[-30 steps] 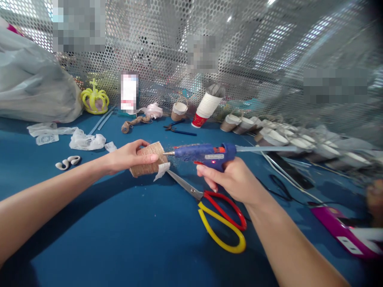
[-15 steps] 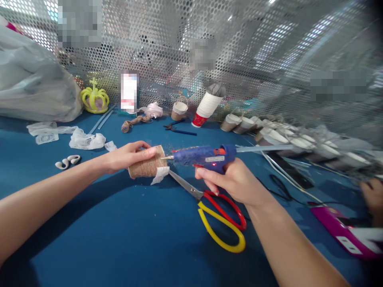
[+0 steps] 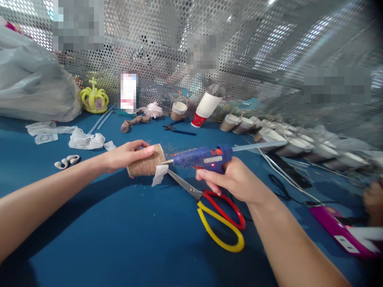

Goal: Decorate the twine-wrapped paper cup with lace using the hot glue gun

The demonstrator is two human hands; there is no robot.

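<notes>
My left hand [image 3: 128,155] is closed around a twine-wrapped cup [image 3: 145,164] that lies tilted on its side. A strip of white lace [image 3: 160,174] hangs from the cup's rim end. In my right hand [image 3: 231,175] is a blue hot glue gun [image 3: 199,157], with a red light lit and a clear glue stick [image 3: 260,146] poking from its back. The gun's metal nozzle points left and meets the cup's edge beside the lace; whether it touches I cannot tell. Scissors [image 3: 221,215] with red and yellow handles lie beneath the gun.
Behind are a yellow crown [image 3: 94,97], a twine bundle [image 3: 134,122], pliers [image 3: 179,130] and stacked paper cups [image 3: 208,105]. Several small cup baskets [image 3: 299,141] line the right. A magenta power strip [image 3: 332,227] sits near another person's hand [image 3: 374,199]. White lace [image 3: 86,139] lies left.
The glue gun's nozzle has moved slightly down along the cup's edge towards the lace, and its back end has shifted a little left. My left hand keeps its hold on the cup.
</notes>
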